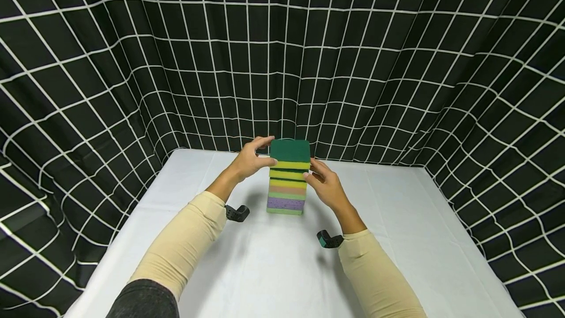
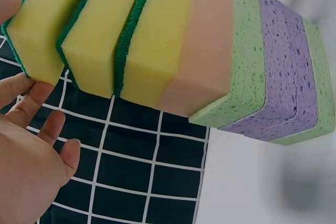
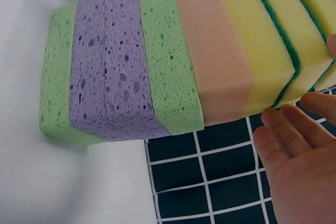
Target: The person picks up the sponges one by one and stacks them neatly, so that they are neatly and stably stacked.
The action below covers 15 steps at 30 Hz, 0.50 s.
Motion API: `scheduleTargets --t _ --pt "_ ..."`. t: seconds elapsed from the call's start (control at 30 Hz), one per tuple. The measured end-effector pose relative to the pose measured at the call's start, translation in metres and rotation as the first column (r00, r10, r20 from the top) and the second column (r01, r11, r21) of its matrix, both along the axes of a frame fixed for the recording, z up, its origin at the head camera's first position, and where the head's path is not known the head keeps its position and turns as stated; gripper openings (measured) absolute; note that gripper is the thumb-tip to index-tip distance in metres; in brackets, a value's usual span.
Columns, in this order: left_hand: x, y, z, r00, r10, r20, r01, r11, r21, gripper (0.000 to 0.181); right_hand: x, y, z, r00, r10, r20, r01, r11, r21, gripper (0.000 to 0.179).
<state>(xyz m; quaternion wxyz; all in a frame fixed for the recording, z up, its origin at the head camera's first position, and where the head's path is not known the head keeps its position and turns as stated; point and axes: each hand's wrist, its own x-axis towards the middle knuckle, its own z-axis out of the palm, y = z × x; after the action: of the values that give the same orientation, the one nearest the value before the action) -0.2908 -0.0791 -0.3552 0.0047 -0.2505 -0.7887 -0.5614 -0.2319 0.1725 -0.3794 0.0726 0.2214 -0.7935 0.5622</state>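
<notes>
A stack of sponges (image 1: 286, 204) stands upright on the table, with porous light green and purple ones (image 3: 123, 61) low down. Above these come a peach layer (image 2: 202, 45) and yellow sponges with dark green scouring faces. The top sponge (image 1: 290, 151) has its green face up and is pinched by my left hand (image 1: 248, 162), thumb at its front and fingertips at its far left edge. My right hand (image 1: 327, 185) touches the stack's upper right side. Its thumb rests on the front of the second sponge (image 3: 302, 30), and its other fingers are fairly straight.
A white cloth covers the table (image 1: 379, 210). Black curtains with a white grid (image 1: 282, 53) hang behind it and on both sides. Dark wrist devices (image 1: 237, 213) jut inward beside both forearms, near the stack's base.
</notes>
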Motion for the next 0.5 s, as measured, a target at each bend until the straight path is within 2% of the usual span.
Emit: scheduleTargets --t 0.5 --pt "-0.0034 0.0007 -0.0054 1.0 -0.005 -0.008 0.005 1.0 -0.023 0.072 0.001 -0.0009 0.0015 1.0 -0.01 0.017 0.01 1.0 0.003 0.055"
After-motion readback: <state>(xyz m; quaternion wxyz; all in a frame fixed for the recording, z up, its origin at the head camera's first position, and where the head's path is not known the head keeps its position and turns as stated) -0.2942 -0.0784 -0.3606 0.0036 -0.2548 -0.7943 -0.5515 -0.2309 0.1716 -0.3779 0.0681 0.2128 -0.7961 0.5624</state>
